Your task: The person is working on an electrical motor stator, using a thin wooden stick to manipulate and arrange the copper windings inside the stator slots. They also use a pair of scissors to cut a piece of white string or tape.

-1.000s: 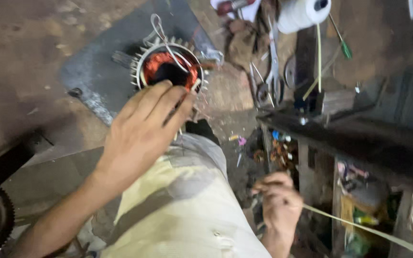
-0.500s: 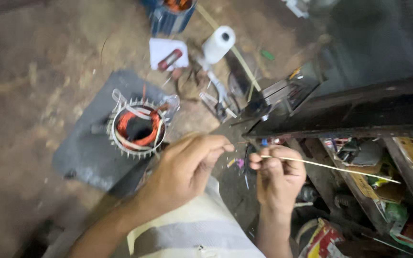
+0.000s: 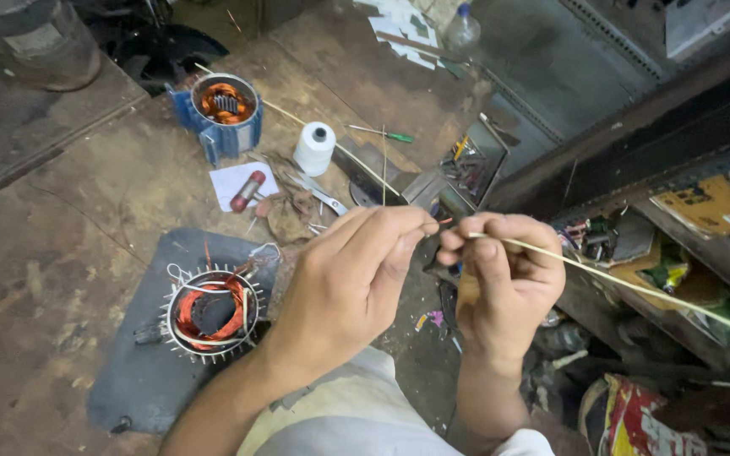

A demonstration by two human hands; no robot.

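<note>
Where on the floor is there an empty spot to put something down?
Bare floor lies left of the dark mat under the copper-wound stator, up to the blue motor housing. It is crowded between the white thread spool, the scissors and the parts tray.

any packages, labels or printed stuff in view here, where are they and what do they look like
Printed bag: bottom right on the floor, crumpled, red and yellow.
Printed carton: right shelf, flat, yellow-brown with a white label.
Paper sheet: floor beside the white thread spool, white, under a red cylinder.
Paper scraps: top centre, white.
</note>
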